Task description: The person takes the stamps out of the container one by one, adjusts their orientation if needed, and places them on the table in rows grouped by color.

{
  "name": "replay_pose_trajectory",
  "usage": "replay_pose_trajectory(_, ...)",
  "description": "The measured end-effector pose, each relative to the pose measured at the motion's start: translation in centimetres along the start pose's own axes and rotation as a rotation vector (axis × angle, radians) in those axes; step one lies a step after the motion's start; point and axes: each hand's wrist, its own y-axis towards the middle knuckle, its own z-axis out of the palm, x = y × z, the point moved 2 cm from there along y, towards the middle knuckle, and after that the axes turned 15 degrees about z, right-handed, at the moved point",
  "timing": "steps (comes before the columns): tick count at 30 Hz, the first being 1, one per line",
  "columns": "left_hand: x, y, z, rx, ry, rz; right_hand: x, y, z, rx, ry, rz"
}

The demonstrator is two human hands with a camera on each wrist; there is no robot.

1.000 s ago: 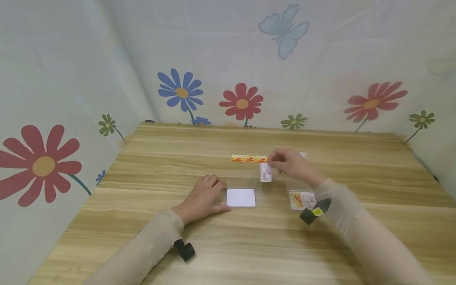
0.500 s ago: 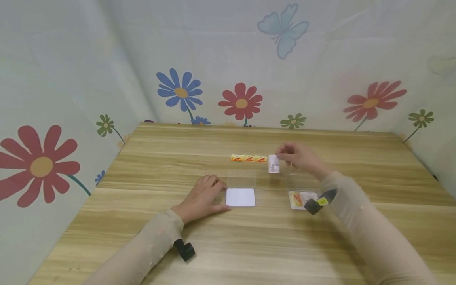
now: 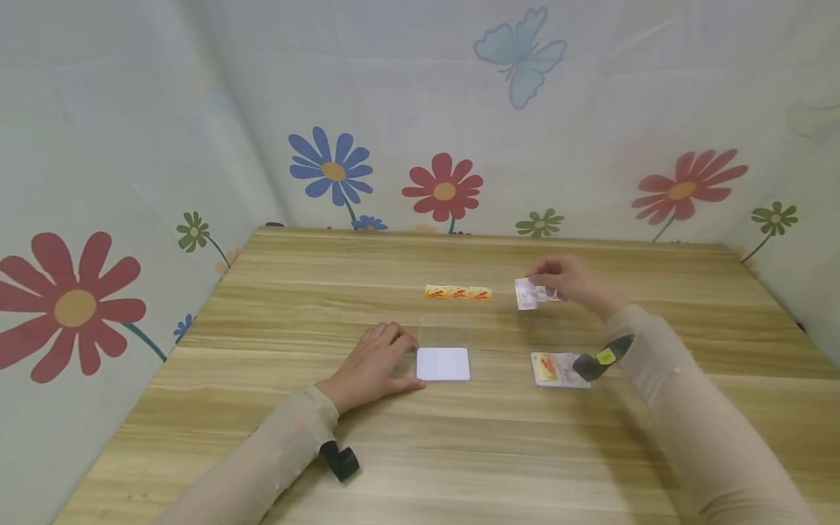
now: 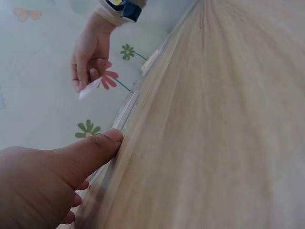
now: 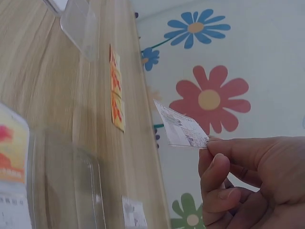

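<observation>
My right hand (image 3: 567, 281) pinches a small flat white printed packet (image 3: 526, 294) by its edge, above the table's far half. In the right wrist view, thumb and forefinger grip one corner of that packet (image 5: 181, 126). Another white packet (image 5: 134, 213) lies on the table below, partly behind the right hand in the head view. My left hand (image 3: 375, 364) rests on the table, its thumb and forefinger at the left side of a clear case with a white inside (image 3: 443, 364). Three orange-yellow packets (image 3: 458, 292) lie in a row behind that case.
At the right stands a second clear case holding an orange-yellow packet (image 3: 545, 367) and a white one (image 3: 568, 362); the right wrist camera (image 3: 593, 364) covers its corner. Both cases' transparent lids (image 3: 445, 330) lie folded back. A flower-printed curtain (image 3: 394, 95) hangs behind the wooden table (image 3: 315, 262).
My right hand has carried the white packet rightward and slightly away, from beside the orange-yellow row toward the other white packet. The left hand stays in place.
</observation>
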Motion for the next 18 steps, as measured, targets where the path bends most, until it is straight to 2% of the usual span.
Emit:
replay_pose_trajectory(9,-0.1,0.0,-0.2,-0.007,0.006,0.008,-1.2,0.5,-1.3,-0.051,-0.035,0.048)
replay_pose_trajectory(18,-0.1,0.0,-0.1,-0.001,-0.003,0.004,-2.5,0.8,-2.3,-0.052,-0.063,0.084)
